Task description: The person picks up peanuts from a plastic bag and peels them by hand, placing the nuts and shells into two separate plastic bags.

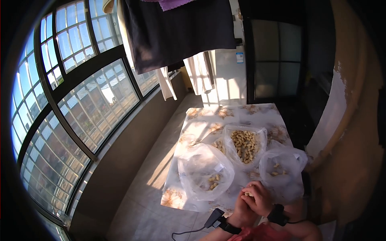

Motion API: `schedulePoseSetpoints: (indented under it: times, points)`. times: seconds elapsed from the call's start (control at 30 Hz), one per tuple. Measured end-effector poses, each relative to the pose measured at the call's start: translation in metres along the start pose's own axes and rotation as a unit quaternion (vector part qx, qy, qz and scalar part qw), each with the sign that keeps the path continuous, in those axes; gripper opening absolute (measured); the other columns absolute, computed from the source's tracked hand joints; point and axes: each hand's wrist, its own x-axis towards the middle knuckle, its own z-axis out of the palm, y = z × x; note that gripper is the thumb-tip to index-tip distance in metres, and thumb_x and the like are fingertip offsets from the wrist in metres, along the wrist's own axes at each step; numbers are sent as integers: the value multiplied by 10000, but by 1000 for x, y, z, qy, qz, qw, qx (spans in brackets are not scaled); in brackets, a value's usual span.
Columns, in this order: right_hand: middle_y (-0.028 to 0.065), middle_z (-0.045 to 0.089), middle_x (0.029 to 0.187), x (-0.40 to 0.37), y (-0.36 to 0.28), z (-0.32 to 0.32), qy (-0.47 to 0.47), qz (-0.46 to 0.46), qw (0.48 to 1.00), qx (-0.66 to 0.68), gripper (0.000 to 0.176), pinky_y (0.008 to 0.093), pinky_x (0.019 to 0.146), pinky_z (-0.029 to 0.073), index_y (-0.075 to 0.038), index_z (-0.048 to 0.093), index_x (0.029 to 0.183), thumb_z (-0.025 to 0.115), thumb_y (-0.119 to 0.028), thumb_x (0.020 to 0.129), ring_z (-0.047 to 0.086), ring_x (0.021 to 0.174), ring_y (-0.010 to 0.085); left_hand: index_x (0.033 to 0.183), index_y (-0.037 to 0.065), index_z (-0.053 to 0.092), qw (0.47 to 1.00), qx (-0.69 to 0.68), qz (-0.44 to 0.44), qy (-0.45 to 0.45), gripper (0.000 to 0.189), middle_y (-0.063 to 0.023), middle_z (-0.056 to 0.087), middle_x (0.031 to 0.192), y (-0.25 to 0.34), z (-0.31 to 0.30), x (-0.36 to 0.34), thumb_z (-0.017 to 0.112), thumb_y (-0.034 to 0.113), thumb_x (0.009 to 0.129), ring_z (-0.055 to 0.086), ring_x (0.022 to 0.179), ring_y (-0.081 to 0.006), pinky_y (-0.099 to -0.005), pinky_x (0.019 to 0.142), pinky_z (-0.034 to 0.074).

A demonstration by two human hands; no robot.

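My left hand (242,211) and my right hand (261,199) meet at the near edge of the table. Both are closed, pressed together around a peanut (248,194) that shows between the fingers; part of the left hand's fingers is hidden behind the right. Beyond them, a clear plastic bag (227,138) stands open with a heap of unshelled peanuts (244,144) inside. To the left, another open clear bag (193,176) contains a few peanuts (214,181). A third clear bag (295,158), on the right, also has a few peanuts (277,170) at its bottom.
The bags stand on a table with a floral cloth (174,197). Barred windows (100,92) line the left side, and dark laundry (181,32) hangs beyond the table. A wall (341,120) rises close on the right. Each wrist wears a black strap device (277,215), with cables attached.
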Motion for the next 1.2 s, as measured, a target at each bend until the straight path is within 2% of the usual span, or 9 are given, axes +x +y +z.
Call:
schedulePoseSetpoints:
  times: [0.13, 0.37, 0.53, 0.67, 0.77, 0.87, 0.9, 1.0, 1.2]
  points:
    - [137, 564, 1088, 3, -8, -5, -15, 12, 999, 28, 221, 396, 833, 496, -74, 623, 1053, 697, -156, 862, 593, 976, 322, 1167, 65, 577, 998, 39, 21, -33, 365, -104, 640, 1154, 23, -83, 28, 373, 332, 1023, 612, 1096, -239, -387, 977, 498]
    - [80, 606, 1075, 8, -6, -5, 1, -37, 999, 33, 154, 401, 848, 488, -83, 651, 985, 694, -152, 854, 596, 978, 288, 1154, 64, 580, 990, -17, 6, -141, 360, -88, 648, 1121, 20, -64, 24, 361, 322, 1030, 619, 1082, -229, -379, 956, 510]
    - [75, 623, 1091, 11, -4, -7, -5, -73, 997, 15, 140, 389, 856, 490, -71, 669, 982, 681, -103, 846, 595, 981, 282, 1145, 52, 573, 998, 37, 48, -12, 392, -96, 629, 1146, 23, -55, 21, 346, 353, 1037, 607, 1101, -232, -394, 977, 495]
    - [71, 623, 1092, 8, -2, -6, -6, -52, 997, 50, 154, 382, 856, 491, -64, 668, 999, 679, -81, 846, 595, 979, 278, 1144, 47, 574, 997, -10, 19, -71, 409, -108, 628, 1152, 28, -58, 15, 347, 370, 1039, 606, 1102, -242, -393, 987, 487]
    - [72, 625, 1090, 8, 3, -8, 13, -39, 998, 49, 150, 381, 842, 494, -60, 662, 989, 685, -75, 841, 597, 968, 276, 1106, 63, 593, 997, 36, 48, 37, 398, -95, 649, 1096, 32, -54, 15, 366, 383, 1039, 621, 1069, -239, -393, 993, 483]
    - [86, 636, 1039, 8, 7, -12, 41, -32, 997, 54, 154, 383, 807, 501, -54, 649, 997, 684, -63, 847, 605, 920, 289, 1063, 92, 610, 997, 61, 41, 26, 346, -39, 665, 1001, 34, -34, 9, 414, 376, 1039, 640, 931, -188, -350, 821, 516]
    - [92, 635, 1036, 8, 9, -13, 43, -24, 997, 52, 158, 383, 807, 502, -51, 648, 1006, 679, -62, 852, 607, 920, 290, 1025, 95, 614, 988, 89, 68, 102, 358, -28, 657, 933, 30, -25, 10, 405, 385, 1042, 626, 827, -153, -268, 630, 478]
    - [104, 633, 1037, 4, 14, -13, 43, -4, 998, 55, 183, 383, 812, 503, -44, 643, 1042, 673, -65, 862, 610, 927, 291, 991, 95, 613, 986, 133, 61, 74, 369, -26, 638, 880, 31, -22, 11, 403, 393, 1044, 598, 741, -123, -209, 495, 382]
    - [122, 616, 1076, -1, 28, -8, 22, 42, 996, 80, 276, 370, 821, 508, -29, 605, 1136, 653, -47, 864, 615, 931, 272, 1036, 73, 607, 977, 204, 1, 66, 405, -27, 631, 820, 36, -24, 14, 420, 432, 1037, 565, 626, -100, -195, 431, 336]
